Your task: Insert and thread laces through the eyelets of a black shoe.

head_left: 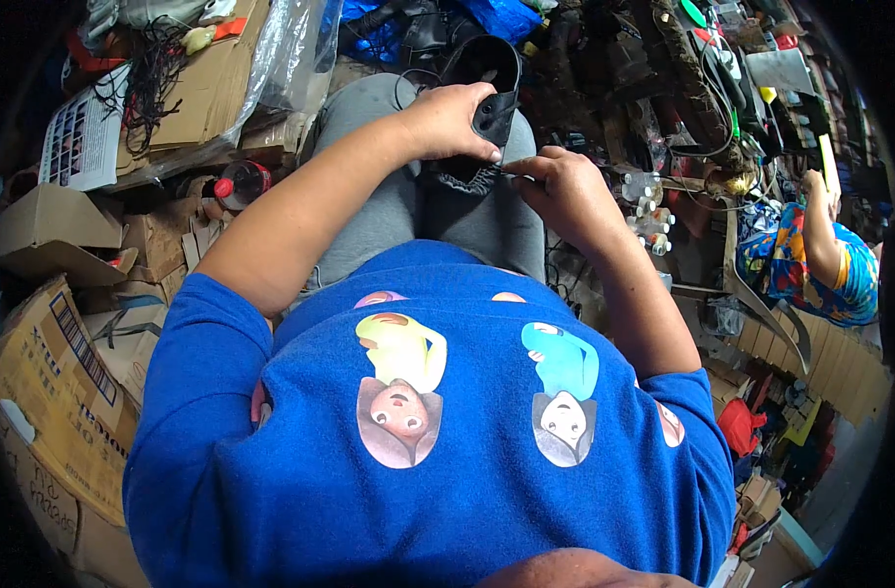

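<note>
Pinching a black shoe (497, 118) with the left hand (454, 123) over grey trousers (377, 214). Pressing fingertips (518, 168) of the right hand (569, 189) together at its near end; cannot tell on what.

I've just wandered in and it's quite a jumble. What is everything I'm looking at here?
Black shoe: one, black, above the lap
Red-capped bottle: one, clear with red, left of the lap
Small bottles: several, clear, beyond the right hand
Cardboard boxes: several, brown and yellowish, left side
Printed sheet: one, mostly white, upper left
Tangled cords: one bunch, black, upper left
Blue plastic: count unclear, blue, top
Other person: one, multicoloured clothing, right
Remaining clutter: too jumbled to count
Shirt: one, blue, centre
Trousers: one pair, grey, upper centre
Left hand: one, gripping the shoe
Right hand: one, fingertips at the shoe's edge
</note>
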The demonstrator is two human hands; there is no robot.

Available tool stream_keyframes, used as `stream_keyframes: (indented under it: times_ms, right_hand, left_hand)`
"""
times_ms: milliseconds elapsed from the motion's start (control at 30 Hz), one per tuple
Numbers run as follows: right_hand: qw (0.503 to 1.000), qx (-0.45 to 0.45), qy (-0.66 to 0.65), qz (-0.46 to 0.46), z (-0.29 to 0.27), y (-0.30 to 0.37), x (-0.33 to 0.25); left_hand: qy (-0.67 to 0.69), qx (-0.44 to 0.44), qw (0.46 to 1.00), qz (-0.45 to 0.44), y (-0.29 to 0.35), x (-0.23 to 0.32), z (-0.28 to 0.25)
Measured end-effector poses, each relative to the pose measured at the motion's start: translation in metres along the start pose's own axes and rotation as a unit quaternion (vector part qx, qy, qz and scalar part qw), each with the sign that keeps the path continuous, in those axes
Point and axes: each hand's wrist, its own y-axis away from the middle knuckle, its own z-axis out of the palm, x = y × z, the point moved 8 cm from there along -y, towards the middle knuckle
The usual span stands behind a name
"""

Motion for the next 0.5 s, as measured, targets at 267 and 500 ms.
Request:
stream_keyframes:
  times_ms: [267,500]
  right_hand:
    - [0.995,-0.001,-0.077,0.058,-0.002,0.001,0.019]
    - [0.998,0.004,-0.054,0.034,0.0,-0.002,0.014]
  left_hand:
    - [0.021,-0.048,0.998,0.026,0.004,0.002,0.002]
    - [0.021,-0.054,0.998,0.024,0.004,0.003,0.003]
